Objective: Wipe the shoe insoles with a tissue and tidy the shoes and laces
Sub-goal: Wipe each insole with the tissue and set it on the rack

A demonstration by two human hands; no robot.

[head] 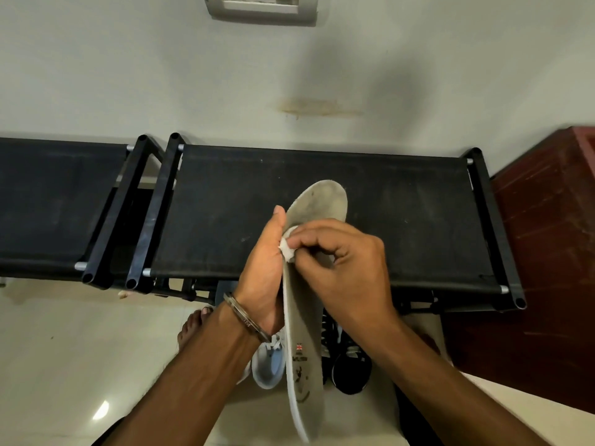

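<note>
A long grey insole [306, 333] with a printed logo near its heel is held upright in front of me, toe end pointing away over the black rack. My left hand [265, 268] grips its left edge at mid length, thumb up along the side. My right hand [341, 268] pinches a small crumpled white tissue [287, 249] and presses it against the insole's surface. Below, on the floor, a white shoe [269, 365] lies left of the insole and a black shoe [351, 365] with white laces lies right of it.
A black fabric-topped shoe rack [402, 220] stands against the wall, with a second rack [58, 204] to its left. A dark red wooden cabinet [547, 252] stands at the right. My bare foot [193, 326] rests on the pale tiled floor.
</note>
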